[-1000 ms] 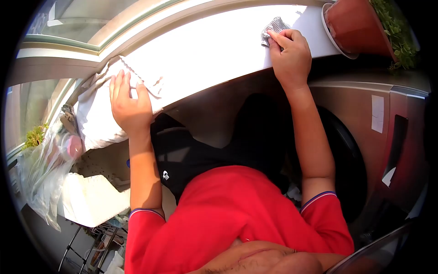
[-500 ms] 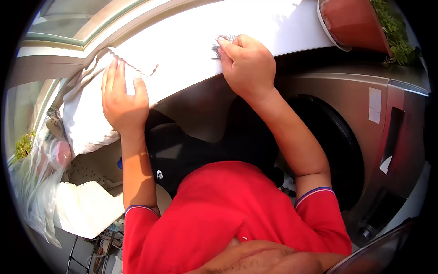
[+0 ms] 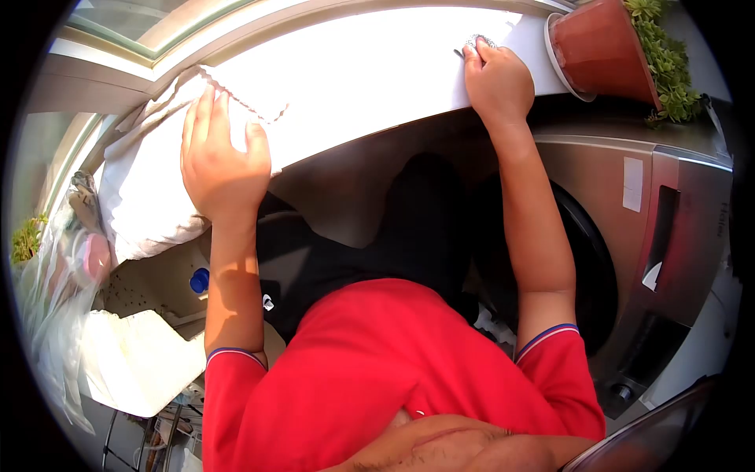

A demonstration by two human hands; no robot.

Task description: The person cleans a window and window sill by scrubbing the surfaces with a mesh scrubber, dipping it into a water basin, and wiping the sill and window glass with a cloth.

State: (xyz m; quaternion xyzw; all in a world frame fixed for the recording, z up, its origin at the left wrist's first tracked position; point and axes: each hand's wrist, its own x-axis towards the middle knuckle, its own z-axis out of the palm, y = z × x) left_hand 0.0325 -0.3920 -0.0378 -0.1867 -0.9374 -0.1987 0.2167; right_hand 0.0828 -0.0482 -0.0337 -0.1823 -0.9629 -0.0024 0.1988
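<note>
Silvery cloth (image 3: 473, 39) is being moved toward flowerpot (image 3: 604, 53) | being pinched by right hand (image 3: 501, 85), steady grip seemingly needed | fabric (image 3: 141, 197) being covered by left hand (image 3: 225, 169), fingers unclenched

Two hands (image 3: 224, 169) (image 3: 501, 84), one grey cloth (image 3: 480, 39), one white cloth (image 3: 141, 203), one reddish pot (image 3: 600, 52)

Left grip (image 3: 226, 169): palm down, thumb apart | right grip (image 3: 499, 85): pinched | arms (image 3: 539, 224): outstretched
</note>
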